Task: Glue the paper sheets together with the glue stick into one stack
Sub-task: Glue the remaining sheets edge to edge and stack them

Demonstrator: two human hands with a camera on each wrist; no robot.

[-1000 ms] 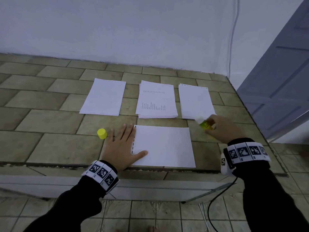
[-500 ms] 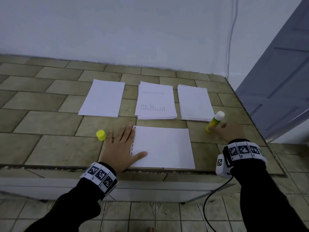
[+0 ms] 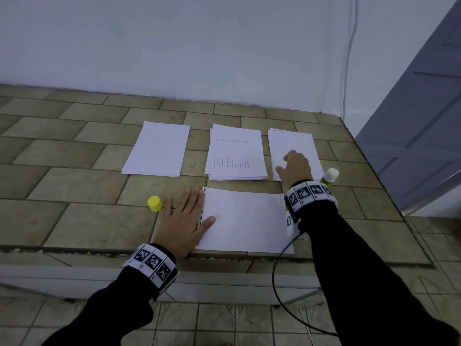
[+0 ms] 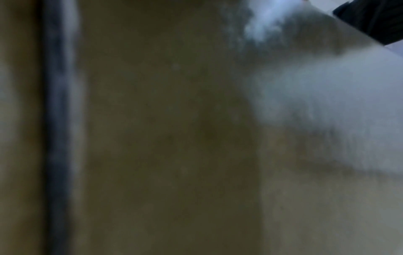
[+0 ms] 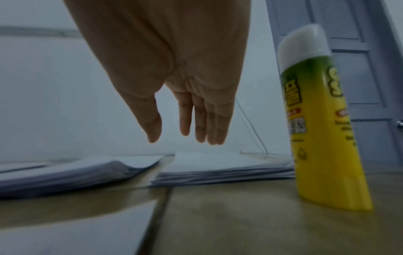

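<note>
A: left hand (image 3: 183,221)?
B: flat, fingers spread, thumb pressing the near sheet (image 3: 245,221) at lower centre of the head view (left wrist view is just blur).
A: right hand (image 3: 295,168)?
B: fingers straight, holding nothing, above the right paper pile (image 3: 291,143).
A: glue stick (image 5: 316,120)?
B: upright at right of frame, uncapped. Yellow cap (image 3: 154,203) sits left of the left hand.
</note>
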